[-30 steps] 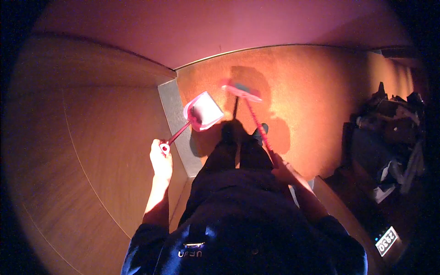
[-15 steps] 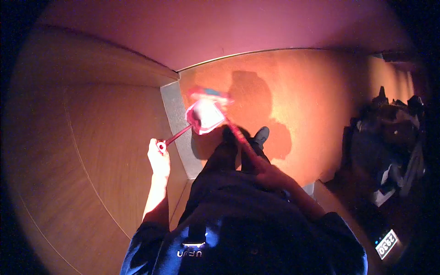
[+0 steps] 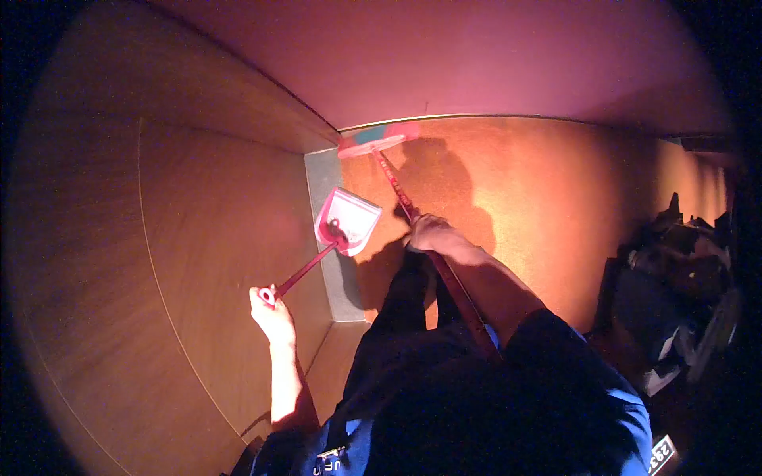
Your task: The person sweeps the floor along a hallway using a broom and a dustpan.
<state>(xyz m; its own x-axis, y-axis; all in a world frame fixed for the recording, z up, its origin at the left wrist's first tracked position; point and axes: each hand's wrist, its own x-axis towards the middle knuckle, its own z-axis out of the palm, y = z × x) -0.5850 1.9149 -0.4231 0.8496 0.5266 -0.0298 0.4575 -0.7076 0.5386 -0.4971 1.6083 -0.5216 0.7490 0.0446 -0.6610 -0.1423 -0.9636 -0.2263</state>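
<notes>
My left hand [image 3: 271, 313] is closed round the top of a long red handle with a ring at its end. That handle leads to a pink and white dustpan [image 3: 349, 222], which has a small dark clump inside and is held near the grey floor edge. My right hand [image 3: 436, 235] grips the red pole of a broom [image 3: 394, 184] partway down. The broom's pink and teal head reaches the far left corner of the orange floor, close to the wall. The upper end of the pole runs back beside my body.
Brown wooden panelling [image 3: 222, 238] rises on the left, and a pinkish wall [image 3: 492, 63] stands ahead. A dark pile of bags or cloth [image 3: 675, 285] lies at the right. Near the lower right is a small white number tag [image 3: 661, 454]. My shadow falls across the orange floor [image 3: 532, 206].
The broom head has moved away from the dustpan to the far corner, and my right hand has reached forward with the pole. The dustpan has turned and sits slightly lower in view.
</notes>
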